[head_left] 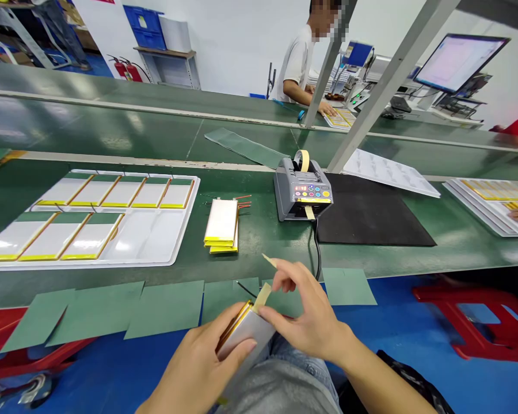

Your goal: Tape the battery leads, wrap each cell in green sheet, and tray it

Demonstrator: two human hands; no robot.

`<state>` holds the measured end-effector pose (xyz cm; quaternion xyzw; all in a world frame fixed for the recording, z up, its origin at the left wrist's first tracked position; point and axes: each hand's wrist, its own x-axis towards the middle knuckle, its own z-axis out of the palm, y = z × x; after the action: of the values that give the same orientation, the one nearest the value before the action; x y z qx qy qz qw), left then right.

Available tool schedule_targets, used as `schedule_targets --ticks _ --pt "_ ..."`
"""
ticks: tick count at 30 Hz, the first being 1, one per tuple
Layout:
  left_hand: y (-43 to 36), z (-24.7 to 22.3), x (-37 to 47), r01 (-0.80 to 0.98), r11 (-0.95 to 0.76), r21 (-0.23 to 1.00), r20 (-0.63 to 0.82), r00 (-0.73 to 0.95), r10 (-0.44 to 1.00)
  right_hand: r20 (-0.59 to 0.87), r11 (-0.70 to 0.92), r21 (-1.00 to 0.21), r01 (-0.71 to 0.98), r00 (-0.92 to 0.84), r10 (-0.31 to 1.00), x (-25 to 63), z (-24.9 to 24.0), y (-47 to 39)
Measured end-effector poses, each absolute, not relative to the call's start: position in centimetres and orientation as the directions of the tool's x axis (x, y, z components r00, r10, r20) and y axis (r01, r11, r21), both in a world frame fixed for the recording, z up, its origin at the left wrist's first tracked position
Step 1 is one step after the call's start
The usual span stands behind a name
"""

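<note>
My left hand (207, 359) is wrapped round a silvery battery pack (252, 336) with yellow edges, held over my lap. A dark wire sticks out at its top. My right hand (304, 310) presses its thumb near a short strip of pale tape (262, 295) that stands up from the pack's top corner. Another bit of tape (269, 261) clings to the index fingertip. Beyond my hands, a small stack of battery packs (222, 221) with red and black wires lies on the green bench. A grey tape dispenser (304, 190) has a tape end hanging from its front.
A white tray (155, 247) of battery packs lies at the left. Green sheets (170, 307) overhang the bench's front edge. A black mat (371, 210) and stacked white trays (496, 213) are at the right. Across the bench, a person (296, 69) works near a monitor (460, 60).
</note>
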<state>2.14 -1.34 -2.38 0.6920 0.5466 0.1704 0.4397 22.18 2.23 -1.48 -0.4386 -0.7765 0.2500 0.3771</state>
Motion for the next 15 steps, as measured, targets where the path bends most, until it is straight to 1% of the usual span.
schedule_targets --ticks 1,3,5,7,9,11,13,15 --pt "-1.5 -2.8 2.1 0.621 -0.072 0.781 -0.184 0.338 0.923 0.395 0.505 -0.729 0.461 -0.319 0.861 22.0 -1.7 1.9" --pt "-1.8 -3.5 2.0 0.638 -0.200 0.743 -0.054 0.355 0.933 0.375 0.467 -0.790 0.398 -0.290 0.881 21.7 -1.8 1.5" --pt "-1.9 -3.8 2.0 0.639 -0.322 0.699 0.068 0.389 0.919 0.276 0.354 -0.867 0.351 -0.252 0.927 21.6 -1.6 1.4" --pt "-2.0 -4.0 1.9 0.643 -0.409 0.647 0.145 0.423 0.895 0.137 0.208 -0.926 0.316 -0.233 0.963 21.6 -1.3 1.5" --pt "-2.0 -4.0 1.8 0.648 -0.462 0.606 0.179 0.455 0.872 0.001 0.069 -0.962 0.266 -0.245 0.970 21.8 -0.9 1.6" --pt "-2.1 -4.0 1.6 0.651 -0.491 0.579 0.187 0.480 0.857 -0.090 -0.034 -0.978 0.204 -0.274 0.958 21.9 -0.6 1.8" --pt "-2.1 -4.1 1.5 0.650 -0.513 0.560 0.196 0.498 0.845 -0.132 -0.091 -0.985 0.145 -0.307 0.943 22.0 -0.6 1.9" --pt "-2.1 -4.1 1.5 0.650 -0.536 0.539 0.221 0.505 0.834 -0.124 -0.095 -0.990 0.103 -0.333 0.935 21.9 -0.7 1.9"
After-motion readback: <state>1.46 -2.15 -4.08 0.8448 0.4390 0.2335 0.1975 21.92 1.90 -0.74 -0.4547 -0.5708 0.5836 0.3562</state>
